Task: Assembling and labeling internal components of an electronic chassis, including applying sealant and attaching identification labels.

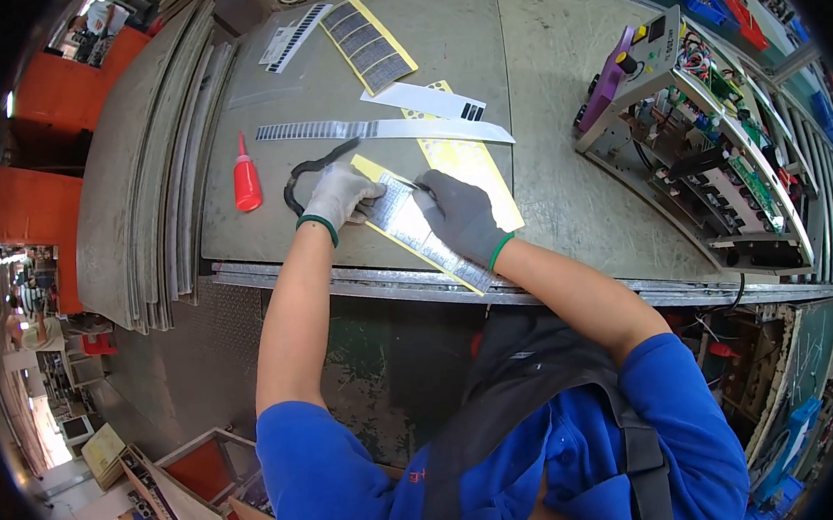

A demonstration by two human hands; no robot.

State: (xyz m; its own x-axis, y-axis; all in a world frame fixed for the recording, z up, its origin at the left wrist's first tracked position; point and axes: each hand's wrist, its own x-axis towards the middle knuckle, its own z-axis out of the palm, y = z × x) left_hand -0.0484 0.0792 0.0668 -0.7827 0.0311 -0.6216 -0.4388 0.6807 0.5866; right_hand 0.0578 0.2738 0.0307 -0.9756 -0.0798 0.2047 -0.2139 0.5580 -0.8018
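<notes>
A silver label sheet with a yellow backing edge [401, 209] lies slantwise near the front of the metal table, under both my gloved hands. My left hand [340, 198], in a pale glove with a green cuff, grips the sheet's left edge with curled fingers. My right hand [464, 216], in a darker grey glove, rests over the sheet's right side. Its fingers are closed at the upper edge, around something thin and dark that I cannot make out. Beside my left hand lies a dark curved strip [299, 174]. Another yellow sheet [473, 169] lies partly behind my right hand.
A red squeeze bottle [247, 180] lies on the left. Across the table are a long label strip [398, 130], a white strip [425, 100] and a dark-label sheet [368, 46]. Metal panels [143, 153] stand left; an opened electronic unit [698, 144] stands right.
</notes>
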